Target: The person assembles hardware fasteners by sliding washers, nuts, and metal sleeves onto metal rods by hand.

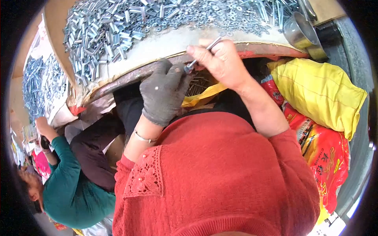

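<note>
1. Bolt (pixel 202 52): long, silver, held slanting near the table edge (pixel 157 65), its lower end at the gloved fingers.
2. Right hand (pixel 222 63): bare, fingers pinched closed around the bolt's upper part.
3. Left hand (pixel 163 92): grey glove, closed on the bolt's lower tip.
4. Metal parts (pixel 118 27): sleeves and washers heaped across the far table.
5. Metal cup (pixel 301 33): far right.
6. Yellow bag (pixel 323 92): right, beside a red bag (pixel 327 161).
7. Second person (pixel 71 188): green sleeve, near left.
</note>
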### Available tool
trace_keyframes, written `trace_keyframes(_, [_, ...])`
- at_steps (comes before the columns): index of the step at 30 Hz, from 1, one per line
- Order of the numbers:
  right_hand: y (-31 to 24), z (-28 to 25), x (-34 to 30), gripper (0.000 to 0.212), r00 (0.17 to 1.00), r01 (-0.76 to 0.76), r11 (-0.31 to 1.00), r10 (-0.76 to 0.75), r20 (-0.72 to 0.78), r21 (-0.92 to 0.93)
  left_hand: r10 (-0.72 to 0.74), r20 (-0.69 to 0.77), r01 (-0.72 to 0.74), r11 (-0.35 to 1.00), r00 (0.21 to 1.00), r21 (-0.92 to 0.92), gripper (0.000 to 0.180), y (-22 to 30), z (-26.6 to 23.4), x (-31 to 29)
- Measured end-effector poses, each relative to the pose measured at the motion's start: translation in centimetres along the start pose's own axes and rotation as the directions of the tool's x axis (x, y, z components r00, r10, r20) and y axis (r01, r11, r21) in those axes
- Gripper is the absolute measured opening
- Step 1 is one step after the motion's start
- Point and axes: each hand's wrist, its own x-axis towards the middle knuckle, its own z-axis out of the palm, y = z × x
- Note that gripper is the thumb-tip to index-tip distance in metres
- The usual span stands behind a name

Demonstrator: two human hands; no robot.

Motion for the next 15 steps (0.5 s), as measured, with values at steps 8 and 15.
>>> trace_keyframes(8, [-0.1, 0.3, -1.8, 0.028, 0.952, 0.121, 0.899, -0.225, 0.207, 0.421, 0.089, 0.603, 0.490, 0.495, 0.793, -0.718, 0.010, -3.1, -2.4, 1.3])
trace_keyframes(15, [4.9, -3.4, 0.7, 0.016, 0.982, -0.161, 0.974, 0.174, -0.074, 0.158, -0.461, 0.286, 0.259, -0.122, 0.840, -0.958, 0.018, -7.9, -2.8, 1.4])
